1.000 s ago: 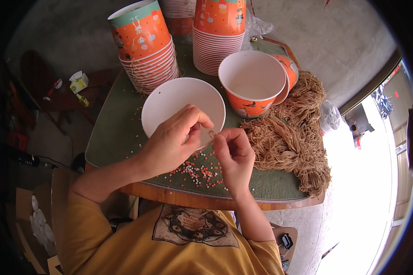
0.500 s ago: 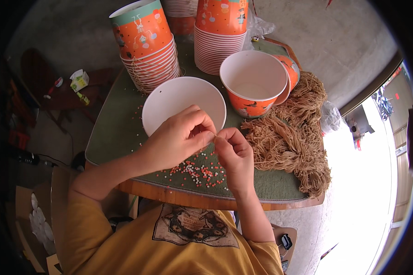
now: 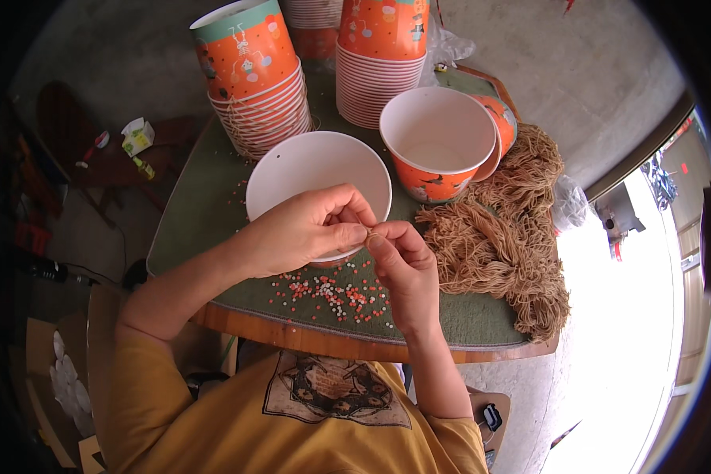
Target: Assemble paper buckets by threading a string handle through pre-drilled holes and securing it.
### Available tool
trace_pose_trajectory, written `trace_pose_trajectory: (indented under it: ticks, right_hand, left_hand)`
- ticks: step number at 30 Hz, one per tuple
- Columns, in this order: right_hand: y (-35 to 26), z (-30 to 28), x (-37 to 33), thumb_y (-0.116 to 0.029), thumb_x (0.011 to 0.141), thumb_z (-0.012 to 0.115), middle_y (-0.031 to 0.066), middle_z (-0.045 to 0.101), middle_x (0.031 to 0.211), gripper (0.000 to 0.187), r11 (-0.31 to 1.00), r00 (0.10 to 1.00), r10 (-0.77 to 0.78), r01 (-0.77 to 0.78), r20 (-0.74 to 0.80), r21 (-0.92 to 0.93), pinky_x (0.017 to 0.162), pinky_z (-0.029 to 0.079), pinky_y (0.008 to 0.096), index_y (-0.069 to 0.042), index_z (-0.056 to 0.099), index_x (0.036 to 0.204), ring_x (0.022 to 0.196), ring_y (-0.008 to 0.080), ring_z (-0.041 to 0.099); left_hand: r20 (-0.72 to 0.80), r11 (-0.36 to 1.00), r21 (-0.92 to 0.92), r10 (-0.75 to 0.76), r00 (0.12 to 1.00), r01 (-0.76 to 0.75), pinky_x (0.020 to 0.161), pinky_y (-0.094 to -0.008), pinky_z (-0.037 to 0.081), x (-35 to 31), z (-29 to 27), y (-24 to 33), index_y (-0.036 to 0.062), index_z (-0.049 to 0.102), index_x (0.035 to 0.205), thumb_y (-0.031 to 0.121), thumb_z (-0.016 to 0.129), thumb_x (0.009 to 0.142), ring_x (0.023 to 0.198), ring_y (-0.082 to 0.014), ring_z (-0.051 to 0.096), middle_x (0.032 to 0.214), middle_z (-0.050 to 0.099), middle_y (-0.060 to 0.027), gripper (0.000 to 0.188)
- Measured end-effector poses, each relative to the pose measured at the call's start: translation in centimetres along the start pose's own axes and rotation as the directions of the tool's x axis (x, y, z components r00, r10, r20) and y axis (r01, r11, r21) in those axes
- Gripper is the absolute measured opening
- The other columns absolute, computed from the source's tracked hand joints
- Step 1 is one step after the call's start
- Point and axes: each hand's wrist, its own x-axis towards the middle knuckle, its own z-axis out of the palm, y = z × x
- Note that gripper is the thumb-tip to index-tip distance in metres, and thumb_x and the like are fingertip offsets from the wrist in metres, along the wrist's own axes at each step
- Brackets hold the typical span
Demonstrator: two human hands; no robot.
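Both my hands meet over the near rim of a white-lined paper bucket [image 3: 324, 162], which has a small hole near its far left rim. Between the fingertips a little thin tan cord [image 3: 374, 235] shows. My left hand [image 3: 300, 233] is closed in a pinch at one side of it. Thumb and forefinger of my right hand [image 3: 407, 272] press together on the cord from the other side. The fingers hide most of it. Below the hands, many small orange and white paper dots [image 3: 332, 296] lie scattered on the green tabletop [image 3: 474, 316].
A second orange bucket [image 3: 434, 142] stands to the right, with another on its side [image 3: 498, 126] behind it. Loose skeins of tan cord [image 3: 490, 245] cover the table's right. Tall nested bucket stacks stand at the back left [image 3: 261, 95] and back middle [image 3: 379, 79].
The left hand's fingers have shifted slightly against the right fingertips, and the tan cord between them shows a bit more. The buckets and skeins stay where they were.
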Motion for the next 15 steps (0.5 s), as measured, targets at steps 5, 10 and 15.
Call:
trace_pose_trajectory:
  ticks: [5,10,15]
  right_hand:
    - [0.1,0.2,0.0,-0.013,0.095,0.064,-0.0069,0.061,0.080,0.010,0.990,0.995,-0.092,0.089,-0.024,-0.112,0.062,0.036,0.0149,-0.004,0.063,0.100,0.069,-0.0015,0.048]
    - [-0.9,0.4,-0.1,-0.013,0.095,0.064,-0.0055,0.062,0.081,0.012,0.984,0.997,-0.030,0.016,-0.076,-0.176,0.062,0.039,0.0157,-0.003,0.063,0.100,0.069,-0.0003,0.049]
    - [-0.6,0.6,0.2,-0.014,0.095,0.063,-0.0055,0.060,0.081,0.012,0.959,0.985,-0.149,0.125,-0.080,-0.254,0.063,0.040,0.0163,-0.002,0.062,0.097,0.070,0.0002,0.049]
  left_hand:
    - [-0.004,0.999,-0.049,-0.010,1.000,0.010,0.076,-0.0229,0.049,0.1,0.2,-0.1,0.0008,0.054,0.104,0.008,0.054,0.099,0.084,-0.0056,0.057,0.093,0.059,-0.0012,0.009]
    - [-0.092,0.979,0.192,0.084,0.992,-0.065,0.073,-0.0230,0.050,-0.3,1.1,0.7,0.0009,0.054,0.104,0.005,0.054,0.098,0.082,-0.0055,0.057,0.089,0.060,-0.0015,0.007]
    - [-0.114,0.965,0.251,0.111,0.987,-0.080,0.072,-0.0235,0.049,-0.3,1.1,0.6,0.0011,0.054,0.104,0.004,0.055,0.097,0.081,-0.0058,0.057,0.087,0.061,-0.0014,0.008]
